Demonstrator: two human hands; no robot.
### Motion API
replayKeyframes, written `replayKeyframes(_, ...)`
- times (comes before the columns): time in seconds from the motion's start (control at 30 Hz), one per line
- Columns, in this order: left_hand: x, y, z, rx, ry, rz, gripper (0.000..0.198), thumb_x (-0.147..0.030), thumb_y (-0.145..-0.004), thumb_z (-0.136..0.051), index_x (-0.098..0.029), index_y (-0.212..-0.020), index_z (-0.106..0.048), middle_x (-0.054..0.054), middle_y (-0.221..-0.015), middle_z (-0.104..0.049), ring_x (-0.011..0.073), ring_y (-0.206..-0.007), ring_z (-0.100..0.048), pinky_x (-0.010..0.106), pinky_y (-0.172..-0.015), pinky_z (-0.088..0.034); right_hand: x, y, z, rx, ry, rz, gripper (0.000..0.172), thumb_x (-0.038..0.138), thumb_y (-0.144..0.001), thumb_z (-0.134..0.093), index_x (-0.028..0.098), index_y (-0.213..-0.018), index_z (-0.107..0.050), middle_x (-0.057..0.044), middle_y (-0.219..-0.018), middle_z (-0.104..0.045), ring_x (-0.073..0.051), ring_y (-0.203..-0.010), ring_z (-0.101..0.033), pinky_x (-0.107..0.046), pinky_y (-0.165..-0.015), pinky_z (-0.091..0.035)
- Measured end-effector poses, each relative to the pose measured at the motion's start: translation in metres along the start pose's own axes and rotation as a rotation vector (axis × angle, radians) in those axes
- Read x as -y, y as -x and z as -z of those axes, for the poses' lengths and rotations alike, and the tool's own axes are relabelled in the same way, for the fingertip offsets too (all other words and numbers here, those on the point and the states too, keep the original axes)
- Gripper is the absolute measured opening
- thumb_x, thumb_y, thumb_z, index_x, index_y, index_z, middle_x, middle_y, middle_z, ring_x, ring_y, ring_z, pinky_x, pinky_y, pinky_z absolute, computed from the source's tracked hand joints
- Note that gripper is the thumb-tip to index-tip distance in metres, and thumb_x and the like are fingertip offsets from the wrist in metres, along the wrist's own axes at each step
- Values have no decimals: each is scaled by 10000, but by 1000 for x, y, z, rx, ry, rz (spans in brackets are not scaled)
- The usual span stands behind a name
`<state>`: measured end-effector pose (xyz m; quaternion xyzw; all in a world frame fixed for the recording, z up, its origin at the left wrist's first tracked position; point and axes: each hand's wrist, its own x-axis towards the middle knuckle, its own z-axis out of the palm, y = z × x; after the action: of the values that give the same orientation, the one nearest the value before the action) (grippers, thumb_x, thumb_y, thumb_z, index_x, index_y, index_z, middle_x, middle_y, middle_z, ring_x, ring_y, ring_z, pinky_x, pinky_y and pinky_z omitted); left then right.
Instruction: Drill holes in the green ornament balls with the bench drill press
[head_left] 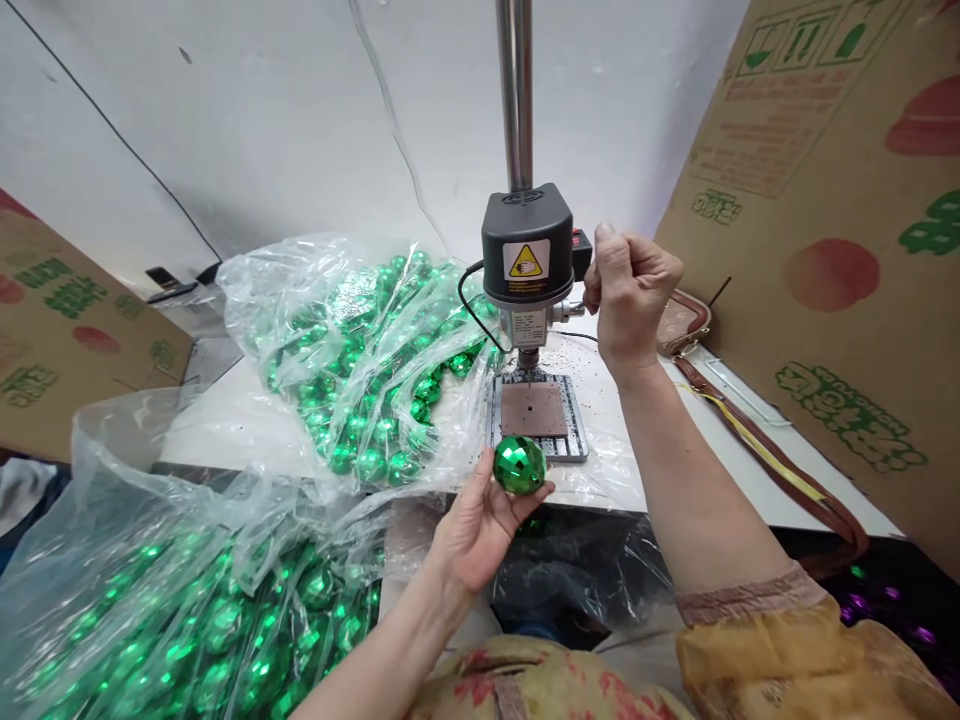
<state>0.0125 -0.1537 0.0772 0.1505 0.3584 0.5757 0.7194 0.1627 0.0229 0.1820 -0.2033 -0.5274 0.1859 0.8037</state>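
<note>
A shiny green faceted ball (519, 465) rests in the fingers of my left hand (482, 520), just in front of the small drill press's metal base (574, 430). On that base lies a brown plate (532, 408) with a dark hole, below the drill's black head (527, 245). My right hand (628, 290) is raised at the right side of the drill, its fingers curled at the end of a metal lever (571, 310). The ball and the plate are apart.
Green balls in clear plastic (360, 370) lie on the white table left of the drill. Another bag of green balls (225, 620) sits lower left. Cardboard boxes (832, 270) stand on both sides. A brown strap (750, 440) and pouch (681, 322) lie at right.
</note>
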Motion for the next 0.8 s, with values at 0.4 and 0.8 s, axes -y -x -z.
replayKeyframes(0.4,-8,-136,54,15,-765,-590,567,-350,-690,-839,-169,-1169,-596,117,-1216,-665,236,-1189,-615,392,-1072,-439,1,-3,-2,-19,36,-11,550,499,-869,-626,210,-482,-364,54,-448,-299,-75,-413,-250,-300,-426,-180)
replayKeyframes(0.8,1,-168,45,83,-792,-539,554,-408,-746,-805,-191,-1204,-580,89,-1200,-673,247,-1147,-628,387,-1025,-470,-9,-25,-10,11,61,-48,577,590,-838,-606,200,-496,-355,44,-461,-307,-58,-430,-263,-265,-412,-209)
